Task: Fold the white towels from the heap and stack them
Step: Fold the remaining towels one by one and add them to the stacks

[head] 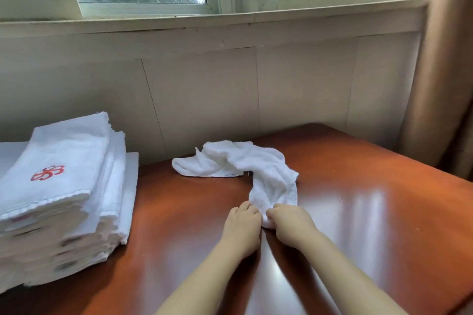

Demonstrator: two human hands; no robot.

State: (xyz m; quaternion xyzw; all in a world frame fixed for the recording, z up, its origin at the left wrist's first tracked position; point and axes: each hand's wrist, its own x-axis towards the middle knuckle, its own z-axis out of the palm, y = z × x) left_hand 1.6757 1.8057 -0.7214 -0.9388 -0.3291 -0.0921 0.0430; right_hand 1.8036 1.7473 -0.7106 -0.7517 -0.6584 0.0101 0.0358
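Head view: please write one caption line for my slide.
Left hand and right hand hold the near end of a crumpled white towel on a wooden table; folded towels stacked at left.

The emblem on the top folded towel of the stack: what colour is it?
Red, stitched on the white top towel; the emblem shows in the head view.

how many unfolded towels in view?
1. The loose towel lies crumpled right of the stack, its near end gripped by the left hand and right hand. More may be hidden behind the stack.
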